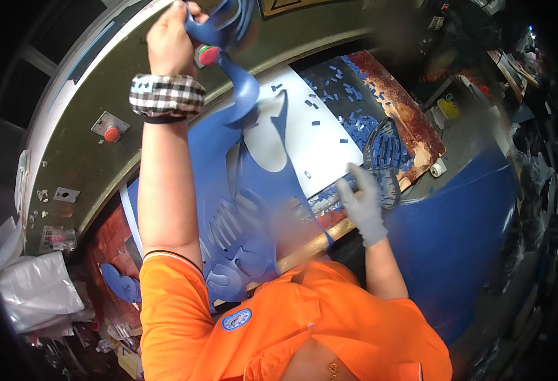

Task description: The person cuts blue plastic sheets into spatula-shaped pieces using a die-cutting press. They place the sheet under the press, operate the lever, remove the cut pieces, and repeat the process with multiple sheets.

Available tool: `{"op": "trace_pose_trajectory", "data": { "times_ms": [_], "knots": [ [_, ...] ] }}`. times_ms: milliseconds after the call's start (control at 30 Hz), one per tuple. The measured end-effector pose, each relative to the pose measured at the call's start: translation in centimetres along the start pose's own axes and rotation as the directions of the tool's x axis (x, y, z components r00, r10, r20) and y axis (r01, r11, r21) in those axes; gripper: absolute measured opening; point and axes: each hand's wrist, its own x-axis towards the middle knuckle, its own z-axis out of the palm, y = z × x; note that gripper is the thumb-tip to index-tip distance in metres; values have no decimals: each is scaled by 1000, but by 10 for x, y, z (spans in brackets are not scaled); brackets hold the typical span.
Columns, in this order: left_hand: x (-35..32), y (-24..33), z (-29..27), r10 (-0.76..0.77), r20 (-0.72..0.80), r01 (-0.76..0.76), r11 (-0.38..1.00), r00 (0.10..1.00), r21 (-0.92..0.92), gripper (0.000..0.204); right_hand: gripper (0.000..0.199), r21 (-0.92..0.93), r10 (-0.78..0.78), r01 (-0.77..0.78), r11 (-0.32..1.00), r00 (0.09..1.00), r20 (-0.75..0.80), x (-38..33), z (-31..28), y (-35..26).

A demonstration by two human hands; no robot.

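Observation:
My left hand, bare, is raised at the upper left with its fingers closed on a blue sheet offcut that hangs in curved strips. Below it, a larger blue sheet full of slots and cut-out openings lies in front of me, partly over a white board. My right hand, in a grey glove, is at the board's near right corner with fingers apart and nothing visibly held. Just beyond those fingers is a black sole-shaped cutting die with small blue pieces inside.
Many small blue pieces are scattered behind the board, beside a worn reddish-brown board. A green machine beam with red buttons runs along the left. A smooth blue sheet covers the right. Plastic bags lie far left.

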Motion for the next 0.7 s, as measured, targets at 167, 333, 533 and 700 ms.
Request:
{"op": "trace_pose_trajectory", "data": {
  "times_ms": [167,333,533,700],
  "knots": [
    [18,87,20,189,32,-151,863,981,-483,21,61,412,201,-477,776,807,555,-7,46,-10],
    [-36,106,-14,335,35,-330,939,942,-99,25,54,118,299,-318,941,942,155,-15,32,-6],
    [-207,-6,-32,-393,16,391,909,919,-144,25,23,255,259,-446,858,803,536,-68,2,-20],
    [-314,-112,-36,-839,-127,839,539,529,-69,33,19,470,137,-690,551,630,764,-79,27,-12]
  ]
}}
